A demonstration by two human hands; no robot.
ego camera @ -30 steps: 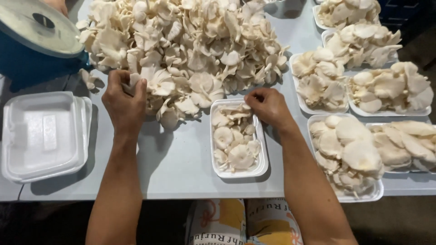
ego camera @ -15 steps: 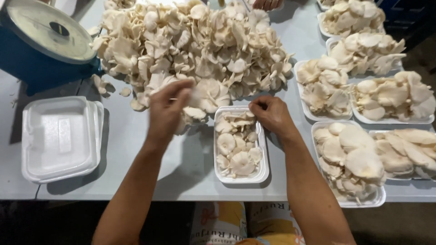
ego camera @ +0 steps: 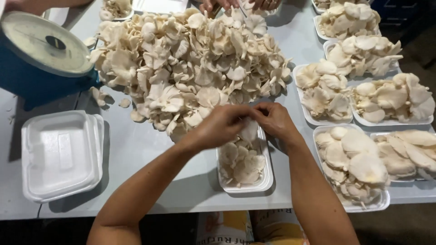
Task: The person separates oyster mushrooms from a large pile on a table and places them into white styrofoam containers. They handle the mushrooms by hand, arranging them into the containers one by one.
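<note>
Mushrooms half-fill a white tray at the counter edge; left hand and right hand pinch one mushroom above it. Big pile remains; filled trays sit right.

White foam tray at the near table edge, rectangular with rounded corners, partly filled with pale mushrooms. Stack of empty white foam trays at the left, nested, rims showing. Five filled white foam trays at the right in two rows: one just beside the heap, one to its right, one at the near edge, two more farther back. Round cream scale dial on a blue body, top left. Printed yellow-and-white bag under the table edge.
</note>
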